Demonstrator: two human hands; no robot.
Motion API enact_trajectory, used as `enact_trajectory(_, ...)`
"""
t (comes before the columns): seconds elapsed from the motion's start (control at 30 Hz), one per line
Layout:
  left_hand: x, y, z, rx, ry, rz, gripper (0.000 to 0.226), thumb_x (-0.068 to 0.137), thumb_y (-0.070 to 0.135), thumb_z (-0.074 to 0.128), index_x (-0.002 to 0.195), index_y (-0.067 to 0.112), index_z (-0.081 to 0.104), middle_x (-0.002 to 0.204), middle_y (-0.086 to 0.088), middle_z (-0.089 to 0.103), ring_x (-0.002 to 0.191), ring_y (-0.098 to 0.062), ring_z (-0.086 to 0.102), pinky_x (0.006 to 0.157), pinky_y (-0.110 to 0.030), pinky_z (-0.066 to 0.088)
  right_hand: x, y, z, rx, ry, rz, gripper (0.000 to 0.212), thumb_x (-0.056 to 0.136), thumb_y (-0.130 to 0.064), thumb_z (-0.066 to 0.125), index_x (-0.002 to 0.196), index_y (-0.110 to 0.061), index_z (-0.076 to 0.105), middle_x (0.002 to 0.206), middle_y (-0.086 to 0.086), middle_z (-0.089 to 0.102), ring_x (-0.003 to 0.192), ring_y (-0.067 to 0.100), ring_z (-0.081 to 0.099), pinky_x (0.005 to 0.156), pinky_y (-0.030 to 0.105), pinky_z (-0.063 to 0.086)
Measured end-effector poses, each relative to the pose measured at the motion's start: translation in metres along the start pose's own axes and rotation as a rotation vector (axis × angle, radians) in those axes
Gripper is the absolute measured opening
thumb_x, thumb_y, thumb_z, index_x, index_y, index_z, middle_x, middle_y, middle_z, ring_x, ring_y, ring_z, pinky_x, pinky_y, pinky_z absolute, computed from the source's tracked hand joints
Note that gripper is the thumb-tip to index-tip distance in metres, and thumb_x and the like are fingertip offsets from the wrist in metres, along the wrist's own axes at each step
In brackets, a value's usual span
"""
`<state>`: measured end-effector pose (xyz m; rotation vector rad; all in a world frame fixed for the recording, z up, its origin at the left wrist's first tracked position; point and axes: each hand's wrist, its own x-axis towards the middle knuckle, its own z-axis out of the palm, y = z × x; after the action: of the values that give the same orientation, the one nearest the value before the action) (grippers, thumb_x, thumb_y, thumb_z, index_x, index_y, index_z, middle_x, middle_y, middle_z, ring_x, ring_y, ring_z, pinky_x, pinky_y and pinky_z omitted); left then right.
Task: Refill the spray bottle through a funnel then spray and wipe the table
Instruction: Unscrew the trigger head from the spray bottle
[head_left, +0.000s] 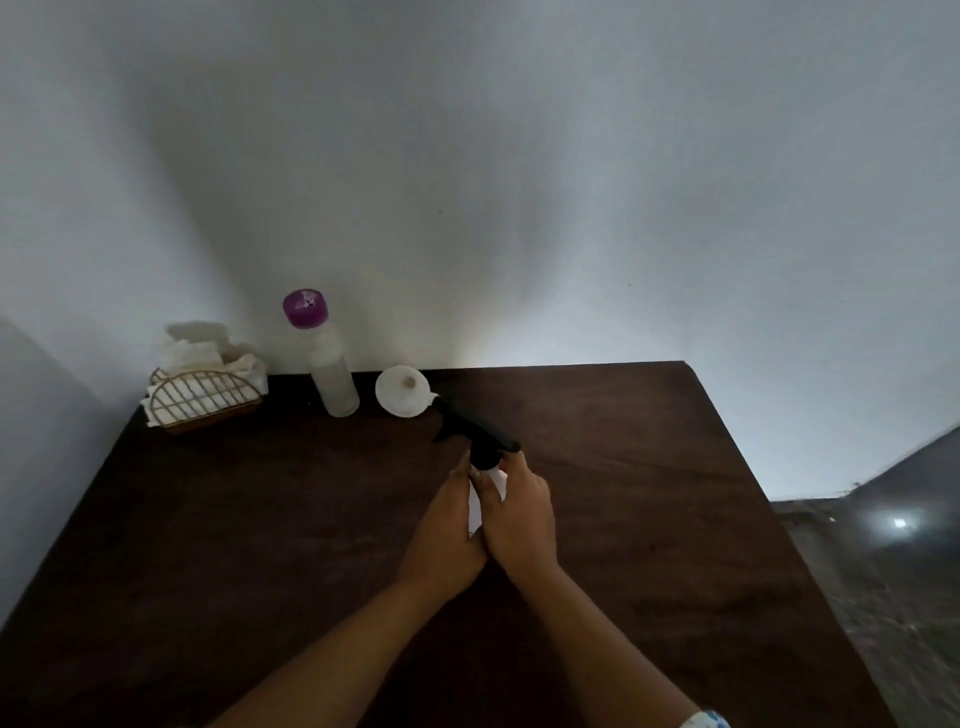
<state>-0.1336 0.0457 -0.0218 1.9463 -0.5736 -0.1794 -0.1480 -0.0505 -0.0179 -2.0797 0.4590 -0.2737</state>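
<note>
Both my hands wrap a white spray bottle with a black trigger head (475, 434) near the middle of the dark wooden table (260, 519). My left hand (447, 530) holds the bottle's left side and my right hand (519, 512) covers its right side, fingers up by the black collar. Only a thin strip of the white body shows between them. The nozzle points back left. A white funnel (402, 391) lies at the table's back edge, just beyond the nozzle. A clear bottle with a purple cap (324, 358) stands upright to the funnel's left.
A gold wire holder with white cloths or napkins (205, 387) sits in the back left corner. A pale wall runs right behind the table. The table's right edge drops to a dark speckled floor (883, 571).
</note>
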Motion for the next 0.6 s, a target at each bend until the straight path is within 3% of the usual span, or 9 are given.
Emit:
enact_trajectory(0.13,-0.052,0.002,-0.019,0.009,-0.009,-0.030,0.046,0.088,0.040,0.052,0.131,0.037,0.038,0.126,0.017,0.051,0.116,0.007,0.047,0.097,-0.017,0.040,-0.058,-0.013,0.008,0.034,-0.044,0.001,0.031,0.091,-0.041,0.052,0.119,-0.029,0.048,0.109,0.002,0.063,0.102,0.018,0.060,0.081,0.043,0.055)
enact_trajectory(0.23,-0.079,-0.001,-0.034,0.065,-0.027,-0.033,0.046,0.089,0.031,0.052,0.133,0.027,0.038,0.130,0.011,0.050,0.117,0.005,0.046,0.098,-0.015,0.038,-0.085,-0.017,0.018,0.023,-0.088,-0.007,0.030,0.092,-0.038,0.052,0.120,-0.028,0.048,0.106,0.000,0.064,0.100,0.018,0.061,0.079,0.040,0.056)
enact_trajectory(0.3,-0.098,-0.004,-0.042,0.054,-0.011,-0.069,0.043,0.090,0.021,0.051,0.131,0.027,0.040,0.130,0.006,0.052,0.117,-0.003,0.050,0.098,-0.022,0.040,-0.103,-0.021,0.027,0.010,-0.098,-0.014,0.029,0.092,-0.036,0.052,0.119,-0.025,0.050,0.099,-0.002,0.065,0.092,0.010,0.063,0.069,0.027,0.054)
enact_trajectory(0.4,-0.116,-0.007,-0.051,0.047,0.022,-0.137,0.038,0.090,0.015,0.051,0.124,0.032,0.044,0.119,0.009,0.058,0.109,-0.009,0.056,0.090,-0.030,0.047,-0.123,-0.025,0.039,0.018,-0.112,-0.050,0.028,0.093,-0.031,0.052,0.117,-0.015,0.055,0.075,-0.013,0.061,0.067,-0.009,0.060,0.049,0.006,0.041)
enact_trajectory(0.47,-0.124,-0.010,-0.055,0.055,0.022,-0.149,0.034,0.091,0.015,0.049,0.117,0.035,0.046,0.109,0.015,0.059,0.102,-0.007,0.058,0.082,-0.026,0.046,-0.131,-0.026,0.043,0.042,-0.117,-0.060,0.028,0.094,-0.026,0.054,0.118,-0.012,0.056,0.072,-0.016,0.059,0.066,-0.014,0.058,0.051,0.003,0.040)
enact_trajectory(0.6,-0.130,-0.016,-0.053,0.043,0.050,-0.212,0.030,0.091,0.020,0.050,0.118,0.032,0.047,0.110,0.009,0.062,0.098,-0.008,0.058,0.080,-0.026,0.045,-0.140,-0.030,0.042,0.135,-0.122,-0.053,0.029,0.090,-0.020,0.059,0.118,-0.027,0.056,0.091,-0.023,0.060,0.087,-0.009,0.058,0.069,0.004,0.043)
